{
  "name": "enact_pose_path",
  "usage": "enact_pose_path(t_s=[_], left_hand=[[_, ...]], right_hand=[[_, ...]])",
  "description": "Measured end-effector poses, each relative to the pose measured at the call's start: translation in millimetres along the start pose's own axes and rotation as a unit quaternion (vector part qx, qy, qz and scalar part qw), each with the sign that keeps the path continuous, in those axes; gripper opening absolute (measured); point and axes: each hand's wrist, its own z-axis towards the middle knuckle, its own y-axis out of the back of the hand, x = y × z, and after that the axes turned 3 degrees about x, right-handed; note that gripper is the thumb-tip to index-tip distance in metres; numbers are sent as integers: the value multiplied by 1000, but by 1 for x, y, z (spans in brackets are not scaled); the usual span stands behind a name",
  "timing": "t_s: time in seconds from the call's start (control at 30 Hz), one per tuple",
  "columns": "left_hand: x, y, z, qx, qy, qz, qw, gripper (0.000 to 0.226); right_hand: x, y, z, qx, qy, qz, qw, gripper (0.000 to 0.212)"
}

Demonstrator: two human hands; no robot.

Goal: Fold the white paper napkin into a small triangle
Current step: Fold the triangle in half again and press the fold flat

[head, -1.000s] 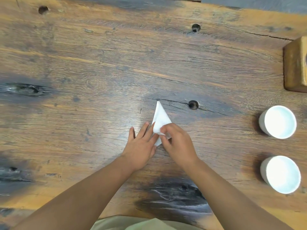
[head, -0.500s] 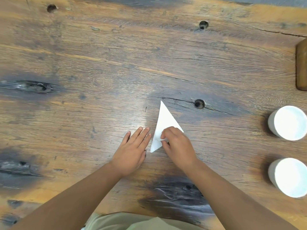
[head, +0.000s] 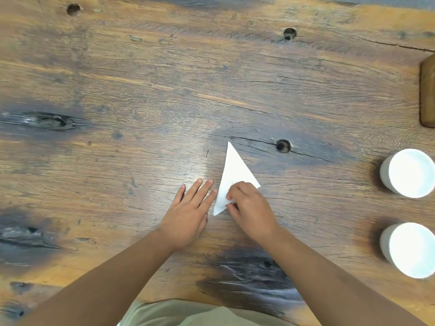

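1 napkin [head: 233, 170] triangle pinched by R hand [head: 250, 206], L hand [head: 188, 216] flat, fingers spread, 2 white cups [head: 408, 172]

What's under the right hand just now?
The near part of the napkin, a folded triangle flat on the table. The right hand hides its near right corner and edge; the left hand rests beside it.
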Motion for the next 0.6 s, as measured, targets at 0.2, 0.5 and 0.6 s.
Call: enact_pose_path(t_s=[0.2,0.5,0.6], left_hand=[[0,-2,1,-1,4,-4,1000,62],[-4,-6,1,3,4,-4,1000,58],[-7,-5,-1,13,5,2,1000,60]], right_hand=[[-1,-3,-4,15,4,-22,1000,24],[2,-5,-7,19,1,-29,999,29],[1,-6,-10,17,3,-35,999,29]])
